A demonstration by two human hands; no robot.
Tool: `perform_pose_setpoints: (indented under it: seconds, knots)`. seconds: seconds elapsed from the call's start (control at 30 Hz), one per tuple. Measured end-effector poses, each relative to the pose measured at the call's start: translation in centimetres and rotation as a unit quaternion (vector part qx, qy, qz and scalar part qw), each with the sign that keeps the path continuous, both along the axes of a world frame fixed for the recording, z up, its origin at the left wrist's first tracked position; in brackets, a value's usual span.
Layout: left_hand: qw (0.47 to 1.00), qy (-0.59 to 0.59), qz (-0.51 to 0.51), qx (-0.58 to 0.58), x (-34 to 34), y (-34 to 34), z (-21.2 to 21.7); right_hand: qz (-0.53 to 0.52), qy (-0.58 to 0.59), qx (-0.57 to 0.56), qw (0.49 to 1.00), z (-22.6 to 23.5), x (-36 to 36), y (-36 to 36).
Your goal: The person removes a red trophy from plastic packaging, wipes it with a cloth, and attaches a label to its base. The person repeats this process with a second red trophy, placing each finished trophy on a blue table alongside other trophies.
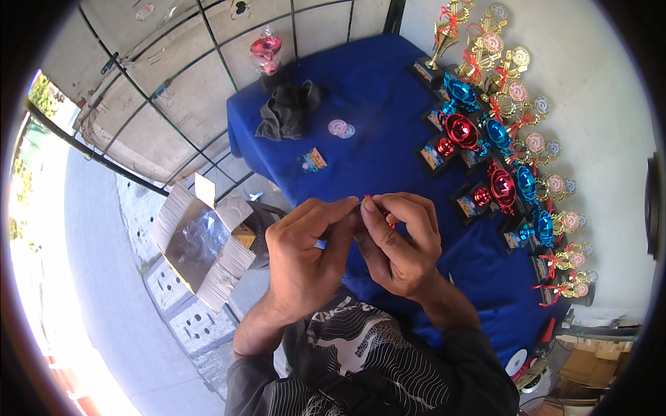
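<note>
My left hand (303, 243) and my right hand (402, 244) meet in front of my chest, over the near edge of the blue-covered table (388, 90). Both are closed, fingertips pinched together around what looks like a thin red ribbon (368, 197). Only small red bits show between the fingers; most of it is hidden. Beyond my hands, a small printed label (313, 161) and round pink and grey medallion discs (338, 127) lie on the cloth.
Along the right stand several gold trophies (555, 186) with red bows, plus red cups (502, 186) and blue cups (525, 182). A dark cloth (288, 111) and a wrapped red cup (266, 50) sit at the far left. An open cardboard box (232, 270) is left of me, near wire mesh (215, 41).
</note>
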State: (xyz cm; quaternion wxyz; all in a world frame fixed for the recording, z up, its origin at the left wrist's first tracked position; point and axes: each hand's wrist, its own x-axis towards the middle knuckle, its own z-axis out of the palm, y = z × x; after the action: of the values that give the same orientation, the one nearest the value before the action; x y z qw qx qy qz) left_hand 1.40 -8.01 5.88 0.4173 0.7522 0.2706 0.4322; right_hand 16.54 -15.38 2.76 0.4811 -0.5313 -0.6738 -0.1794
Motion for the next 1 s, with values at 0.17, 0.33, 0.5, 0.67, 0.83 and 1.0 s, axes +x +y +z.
perform_pose_setpoints:
  seconds: [0.17, 0.33, 0.5, 0.67, 0.83, 1.0]
  knots:
    - [1.000, 0.001, -0.009, 0.000, 0.15, -0.12, 0.26, -0.001, 0.005, -0.004, 1.000, 0.12, 0.10, -0.19]
    - [1.000, -0.004, -0.013, 0.000, 0.21, -0.18, 0.26, 0.005, 0.012, -0.005, 1.000, 0.07, 0.20, -0.25]
    - [1.000, 0.011, -0.011, 0.019, 0.08, -0.14, 0.35, 0.023, 0.028, 0.015, 0.999, 0.09, 0.28, -0.06]
    - [1.000, 0.021, -0.006, 0.018, 0.10, -0.22, 0.52, 0.024, 0.036, 0.016, 0.999, 0.18, 0.25, -0.09]
    - [1.000, 0.020, -0.008, 0.019, 0.21, -0.35, 0.54, 0.022, 0.040, 0.008, 0.999, 0.18, 0.31, -0.30]
    - [1.000, 0.019, -0.008, 0.012, 0.23, -0.34, 0.46, 0.022, 0.025, 0.009, 0.999, 0.16, 0.41, -0.33]
